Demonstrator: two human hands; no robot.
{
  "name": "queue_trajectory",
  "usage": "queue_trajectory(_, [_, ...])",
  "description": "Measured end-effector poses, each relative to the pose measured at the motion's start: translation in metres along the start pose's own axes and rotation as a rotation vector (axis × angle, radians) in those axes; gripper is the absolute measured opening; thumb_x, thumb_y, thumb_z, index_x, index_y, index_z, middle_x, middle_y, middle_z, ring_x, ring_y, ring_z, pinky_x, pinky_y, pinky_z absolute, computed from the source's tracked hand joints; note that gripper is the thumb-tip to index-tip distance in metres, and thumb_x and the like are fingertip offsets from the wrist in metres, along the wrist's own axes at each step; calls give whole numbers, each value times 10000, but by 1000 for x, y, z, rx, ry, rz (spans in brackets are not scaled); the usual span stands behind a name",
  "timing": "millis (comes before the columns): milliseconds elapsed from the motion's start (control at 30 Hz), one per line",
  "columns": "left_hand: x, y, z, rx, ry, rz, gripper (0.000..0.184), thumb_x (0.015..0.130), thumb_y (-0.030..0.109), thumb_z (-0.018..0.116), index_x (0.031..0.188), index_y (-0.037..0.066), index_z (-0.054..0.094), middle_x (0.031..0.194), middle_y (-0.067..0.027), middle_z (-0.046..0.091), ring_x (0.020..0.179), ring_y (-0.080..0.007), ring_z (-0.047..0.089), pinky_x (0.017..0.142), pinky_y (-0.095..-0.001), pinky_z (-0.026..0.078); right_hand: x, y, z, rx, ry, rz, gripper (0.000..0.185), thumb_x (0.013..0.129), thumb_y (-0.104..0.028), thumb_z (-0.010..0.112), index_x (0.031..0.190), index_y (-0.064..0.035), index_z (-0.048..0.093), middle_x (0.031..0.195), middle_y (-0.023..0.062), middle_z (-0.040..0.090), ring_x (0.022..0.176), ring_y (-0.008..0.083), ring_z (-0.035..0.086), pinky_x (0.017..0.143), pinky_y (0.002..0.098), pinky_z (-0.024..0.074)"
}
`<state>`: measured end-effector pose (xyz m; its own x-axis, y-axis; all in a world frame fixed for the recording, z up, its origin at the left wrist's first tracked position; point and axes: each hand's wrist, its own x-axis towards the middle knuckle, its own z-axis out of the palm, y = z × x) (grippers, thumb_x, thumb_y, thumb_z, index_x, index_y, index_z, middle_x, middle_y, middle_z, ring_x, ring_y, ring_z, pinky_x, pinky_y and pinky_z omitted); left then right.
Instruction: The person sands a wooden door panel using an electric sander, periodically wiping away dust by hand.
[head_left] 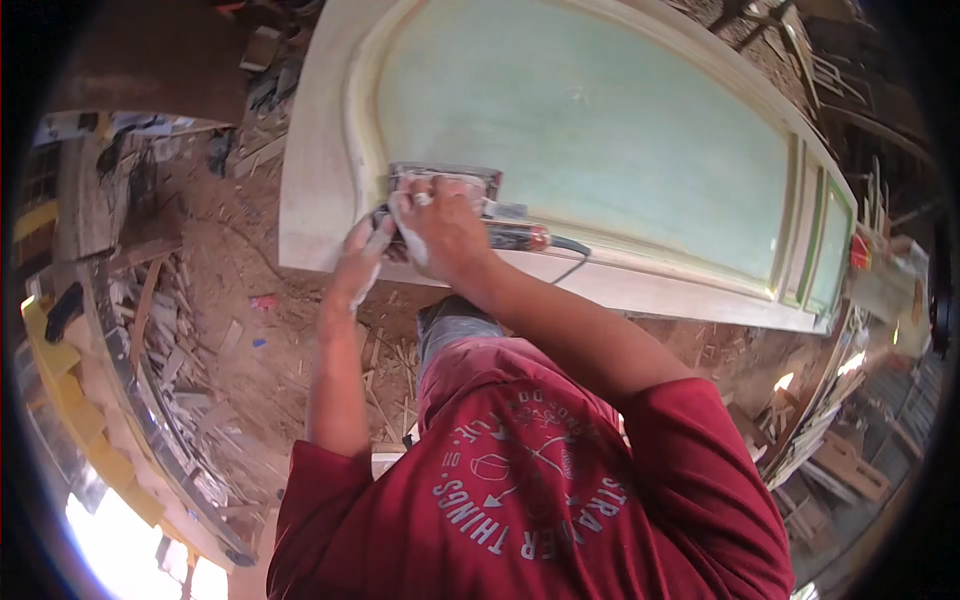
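Pale-green framed panel (620,130) with power sander (514,236) at its near left corner

The power sander is set over the green field's edge, beside the moulded border (362,110). It is held from above by the dusty right hand (440,222). Its left end is touched by the left hand (366,256), whose grip cannot be told. Wood scraps (185,385) are strewn on the floor (225,280).

Wood scraps (230,338) litter the brown floor (222,268).
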<state>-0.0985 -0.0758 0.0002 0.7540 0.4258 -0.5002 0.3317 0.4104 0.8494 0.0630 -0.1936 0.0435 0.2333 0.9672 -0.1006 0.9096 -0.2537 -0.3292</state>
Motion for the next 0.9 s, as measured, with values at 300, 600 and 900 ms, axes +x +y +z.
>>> queue_trajectory(300, [8,-1,45,59,-152,-22,432,1190,455,594,1320,52,683,1005,-29,760,825,-115,703,754,-290,536,-45,38,-12,65,82,62,583,804,-281,883,1277,-8,678,1261,229,670,1173,407,656,886,460,623])
queue_trajectory(600, [18,-21,183,141,-240,-59,434,1181,474,604,1256,59,706,962,-35,754,797,-133,708,735,-295,539,-153,135,-50,53,140,69,523,864,-255,769,1314,-22,642,1207,235,706,1125,399,690,848,483,612])
queue_trajectory(900, [11,-45,356,27,-194,-62,407,1193,425,595,1320,52,692,1009,-15,734,814,-110,684,732,-285,545,-273,254,-68,137,188,68,522,807,-250,843,1250,-21,691,1264,212,671,1178,400,655,872,502,623])
